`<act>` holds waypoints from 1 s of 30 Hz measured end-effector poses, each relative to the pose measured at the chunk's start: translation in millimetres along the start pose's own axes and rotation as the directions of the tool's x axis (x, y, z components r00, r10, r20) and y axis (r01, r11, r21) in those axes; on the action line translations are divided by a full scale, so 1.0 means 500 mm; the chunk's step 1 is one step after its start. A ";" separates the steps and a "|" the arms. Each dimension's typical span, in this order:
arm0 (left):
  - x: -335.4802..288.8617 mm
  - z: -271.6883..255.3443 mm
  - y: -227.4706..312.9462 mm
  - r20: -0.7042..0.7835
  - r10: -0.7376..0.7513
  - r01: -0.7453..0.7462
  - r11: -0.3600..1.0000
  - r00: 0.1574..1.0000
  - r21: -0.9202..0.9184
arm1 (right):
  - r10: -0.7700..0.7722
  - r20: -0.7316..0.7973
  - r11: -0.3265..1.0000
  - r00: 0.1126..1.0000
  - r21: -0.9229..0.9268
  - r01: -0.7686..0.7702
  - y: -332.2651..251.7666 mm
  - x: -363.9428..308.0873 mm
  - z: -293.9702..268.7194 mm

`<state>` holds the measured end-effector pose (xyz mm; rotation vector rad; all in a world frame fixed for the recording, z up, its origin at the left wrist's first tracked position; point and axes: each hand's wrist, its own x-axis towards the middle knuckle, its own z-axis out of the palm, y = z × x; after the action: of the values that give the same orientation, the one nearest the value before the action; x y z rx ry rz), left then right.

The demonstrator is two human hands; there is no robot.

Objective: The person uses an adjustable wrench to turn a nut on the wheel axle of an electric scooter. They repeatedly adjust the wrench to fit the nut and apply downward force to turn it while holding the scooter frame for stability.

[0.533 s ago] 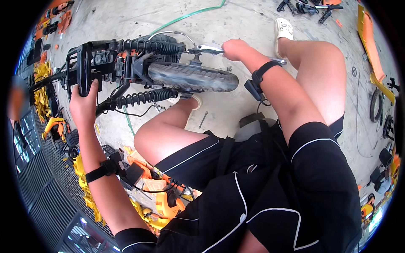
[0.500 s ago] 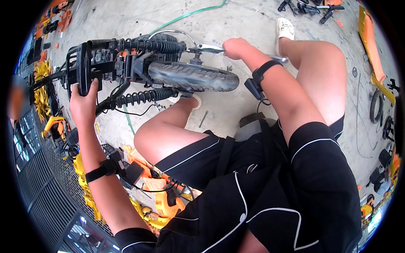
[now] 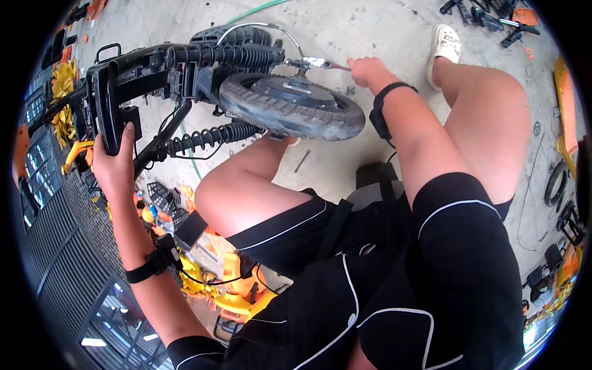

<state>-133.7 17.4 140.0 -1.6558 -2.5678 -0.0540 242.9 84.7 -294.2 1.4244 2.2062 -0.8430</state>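
Note:
A bike-like black frame [image 3: 176,120] with coil-spring shocks lies ahead of me, and its knobby tyred wheel [image 3: 293,108] tilts toward me. My left hand [image 3: 114,161] is wrapped round a black bar [image 3: 110,132] at the frame's left end, thumb on the near side. My right hand [image 3: 370,71] grips the handle of a silver wrench [image 3: 317,62], whose head sits at the wheel's axle nut [image 3: 301,72]. The far part of its handle is hidden by my hand and arm. A curved cable [image 3: 265,26] arches over the axle.
A small spanner [image 3: 302,160] lies on the concrete floor by my left knee. Orange and yellow panels [image 3: 237,283] pile up at lower left. Dark metal parts [image 3: 487,18] lie at the upper right, and a loose tyre [image 3: 556,184] at the right edge. A green hose [image 3: 256,8] runs behind the frame.
The frame's left end has tilted and the wheel has swung slightly nearer and right. My right hand and wrench have moved a little right; my left hand has come lower, still holding the bar.

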 end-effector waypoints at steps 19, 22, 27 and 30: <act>0.006 0.011 0.000 0.013 -0.006 0.007 0.999 1.000 -0.039 | -0.014 0.112 0.975 0.994 0.224 -0.011 0.013 0.066 0.020; 0.003 0.011 0.003 0.006 0.004 -0.004 0.997 1.000 -0.073 | -0.036 0.020 0.951 0.999 0.307 0.028 0.015 0.062 0.034; -0.004 0.001 0.007 -0.063 0.039 -0.038 0.999 0.997 0.010 | 0.048 0.094 0.971 0.994 0.227 -0.068 0.054 0.036 0.072; 0.002 0.011 0.004 -0.096 0.085 -0.083 0.996 0.992 0.022 | 0.127 0.117 0.965 0.985 0.213 -0.150 0.104 -0.007 0.077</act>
<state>-132.4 19.5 134.7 -1.7088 -2.4185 -0.1024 291.7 73.0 -335.3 1.5787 1.9606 -1.1140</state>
